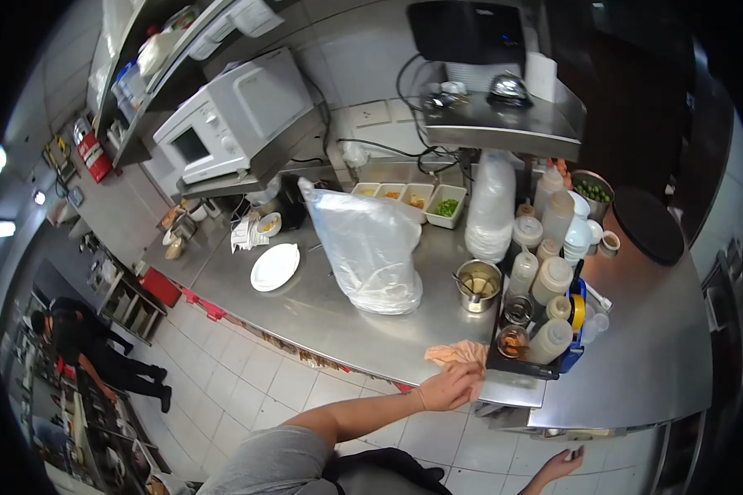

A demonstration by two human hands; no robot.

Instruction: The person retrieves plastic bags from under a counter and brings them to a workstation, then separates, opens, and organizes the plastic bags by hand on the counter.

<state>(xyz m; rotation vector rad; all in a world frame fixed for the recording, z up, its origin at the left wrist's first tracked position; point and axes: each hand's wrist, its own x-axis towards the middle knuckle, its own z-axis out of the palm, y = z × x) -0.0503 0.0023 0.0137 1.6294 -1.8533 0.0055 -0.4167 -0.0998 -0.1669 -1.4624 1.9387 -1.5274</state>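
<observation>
My left hand is closed on an orange-pink cloth at the front edge of the steel counter. Part of the cloth lies flat on the metal beyond my fingers. Low on the right, my right hand hangs in front of the counter with loosely bent fingers and nothing in it. Close to the cloth stands a black caddy packed with several squeeze bottles and a small jar of red-orange food. Behind the cloth is a metal pot with a utensil in a pale liquid.
A large plastic bag stands mid-counter, with a white plate to its left. White food tubs line the back, near wrapped cups. A microwave sits on a raised shelf. A person in black bends at the far left.
</observation>
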